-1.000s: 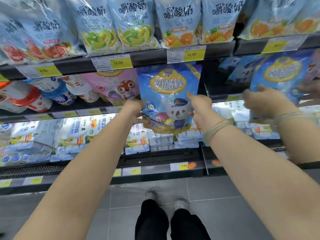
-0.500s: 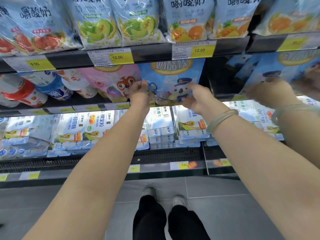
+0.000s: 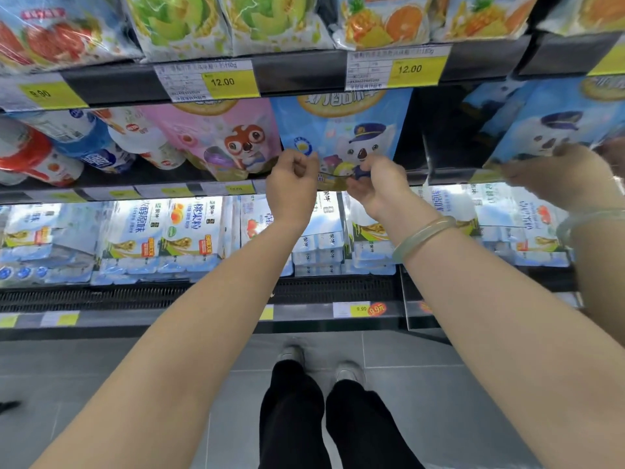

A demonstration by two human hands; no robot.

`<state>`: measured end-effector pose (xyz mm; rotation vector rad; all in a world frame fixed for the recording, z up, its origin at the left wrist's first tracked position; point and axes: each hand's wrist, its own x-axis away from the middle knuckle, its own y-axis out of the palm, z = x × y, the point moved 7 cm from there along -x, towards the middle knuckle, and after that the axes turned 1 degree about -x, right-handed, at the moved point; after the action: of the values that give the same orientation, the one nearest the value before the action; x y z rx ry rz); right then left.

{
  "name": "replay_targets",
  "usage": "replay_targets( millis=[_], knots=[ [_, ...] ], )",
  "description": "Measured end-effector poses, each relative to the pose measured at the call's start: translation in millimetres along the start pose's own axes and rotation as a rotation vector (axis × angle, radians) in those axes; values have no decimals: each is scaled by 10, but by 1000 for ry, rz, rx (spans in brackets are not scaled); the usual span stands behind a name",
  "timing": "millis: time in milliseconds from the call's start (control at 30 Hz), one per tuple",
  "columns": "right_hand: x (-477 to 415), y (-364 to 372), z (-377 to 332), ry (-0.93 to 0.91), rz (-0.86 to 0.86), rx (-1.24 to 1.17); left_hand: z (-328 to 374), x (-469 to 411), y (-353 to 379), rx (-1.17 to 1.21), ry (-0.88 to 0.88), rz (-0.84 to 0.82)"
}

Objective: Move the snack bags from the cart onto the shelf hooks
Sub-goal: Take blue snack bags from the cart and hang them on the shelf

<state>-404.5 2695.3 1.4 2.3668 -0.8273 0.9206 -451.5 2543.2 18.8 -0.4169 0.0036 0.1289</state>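
Okay, the blue snack bag (image 3: 338, 130) with the capped koala is up at the shelf, upright in the middle row, just right of the pink bag (image 3: 216, 137). Its top disappears behind the price rail (image 3: 304, 76) above, so whether the hole has met a hook, I can't tell from here.

Both hands are down at its bottom seam. The left hand (image 3: 292, 187) has its fingers curled, pinching the lower left corner. The right hand (image 3: 378, 189), with a bangle (image 3: 422, 236) on the wrist, pinches the bottom edge nearer the middle. So the grip is a two-handed pinch on the bag, neither hand spread.

And this is what matters: the bag's long axis runs straight up from the grip, and the end that has to meet the hook is the top end, the one away from both hands. Neither hand is nearer to it; they sit level, side by side. I'd call this the seating step, steering the top from below, with little feel for where the hole is.

Farther out, yogurt packs (image 3: 189, 231) fill the lit row beneath, fruit-print bags (image 3: 270, 22) sit above, and a matching blue bag (image 3: 548, 123) hangs to the right. No cart in view.
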Motion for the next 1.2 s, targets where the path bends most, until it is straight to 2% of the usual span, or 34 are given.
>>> replay_targets(
  millis=[67, 133, 267, 467, 633, 967, 1100, 1200],
  knots=[
    [-11, 20, 0, -32, -4, 6, 16, -5, 68, -138, 79, -100],
    [14, 62, -16, -47, -50, 9, 12, -48, 107, -177, 100, -166],
    [39, 60, -36, -23, -176, -53, 1, -153, 79, -190, 94, -172],
    [-2, 75, -96, -84, -157, 56, 30, -122, 119, -304, 188, -194],
    [-36, 173, -198, -89, -135, 64, -10, -293, 227, -289, 104, -314],
    [-19, 200, -228, -66, -170, 10, -44, -430, 283, -309, 82, -386],
    [65, 175, -87, -80, -171, 75, -131, -287, 211, -263, -5, -446],
    [223, 293, 45, -58, -191, 142, -90, -175, -54, -293, 42, -446]
  ],
)
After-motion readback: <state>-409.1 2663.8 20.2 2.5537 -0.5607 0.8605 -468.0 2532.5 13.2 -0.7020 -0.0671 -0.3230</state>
